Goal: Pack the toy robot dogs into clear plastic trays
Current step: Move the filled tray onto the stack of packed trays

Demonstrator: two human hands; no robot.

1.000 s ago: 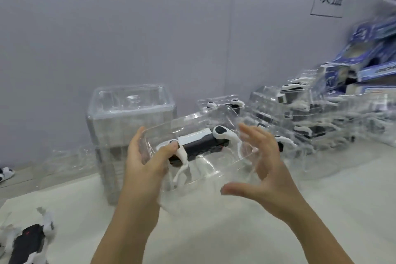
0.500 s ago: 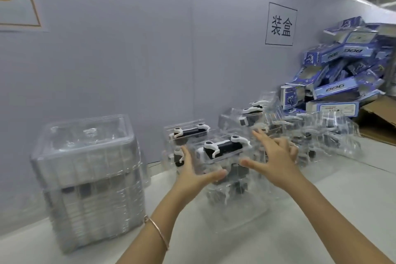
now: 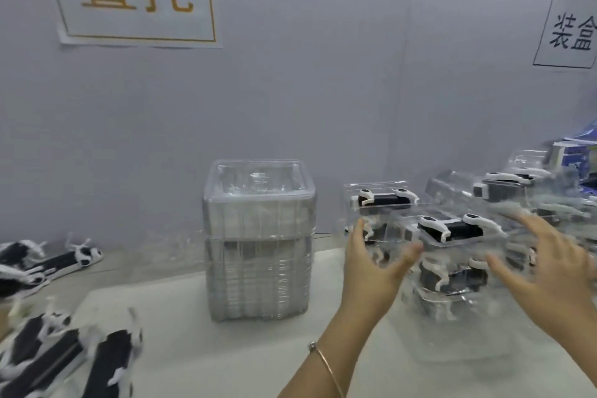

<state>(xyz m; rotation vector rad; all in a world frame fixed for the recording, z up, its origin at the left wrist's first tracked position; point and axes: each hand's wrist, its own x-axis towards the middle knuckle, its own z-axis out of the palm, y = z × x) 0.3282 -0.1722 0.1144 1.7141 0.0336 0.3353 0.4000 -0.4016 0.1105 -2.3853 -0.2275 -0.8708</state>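
Both hands have come off the filled tray [image 3: 429,244]: left hand [image 3: 371,268] and right hand [image 3: 555,271] hover either side, fingers spread wide, holding nothing. It sits atop the pile of packed trays [image 3: 452,284] toward the worktop's [image 3: 210,349] right edge, a black-and-white toy robot dog [image 3: 452,229] nested inside. That one looks done. Next, I'd say, a thin, glossy shell off the nested stack of empty trays [image 3: 258,236] mid-worktop, then a hard-plastic loose dog [image 3: 106,355] from the near-left corner.
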